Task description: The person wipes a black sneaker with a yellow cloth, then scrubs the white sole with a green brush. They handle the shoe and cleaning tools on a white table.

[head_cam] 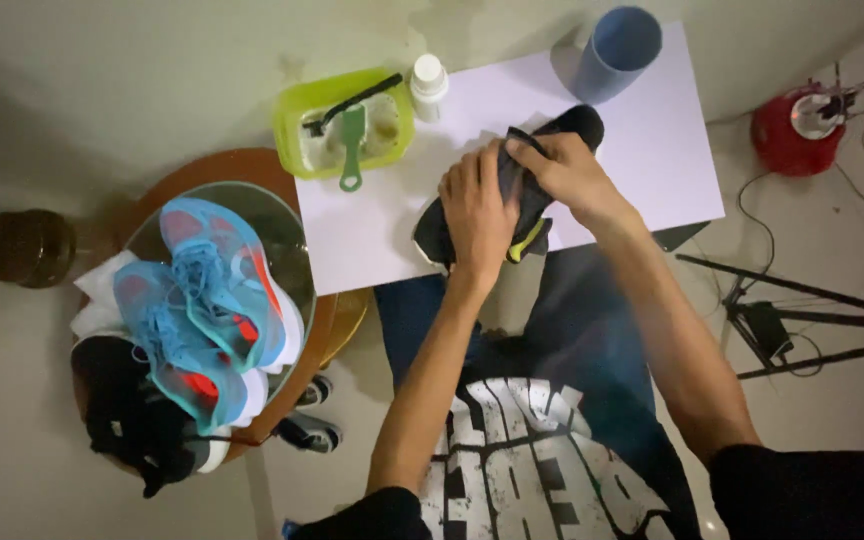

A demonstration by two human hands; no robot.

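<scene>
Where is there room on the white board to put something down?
The white board is bare right of the black shoe, below the blue cup. Another bare patch lies below the green tub. The round table is crowded with blue sneakers.

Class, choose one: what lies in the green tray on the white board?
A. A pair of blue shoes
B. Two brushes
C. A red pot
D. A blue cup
B: a black brush and a green brush lie in the green tray.

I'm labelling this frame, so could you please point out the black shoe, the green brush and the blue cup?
black shoe (582, 122), head view, on its bare end beyond the hands.
green brush (353, 135), head view, on its handle.
blue cup (614, 55), head view, on its outer wall.
</scene>
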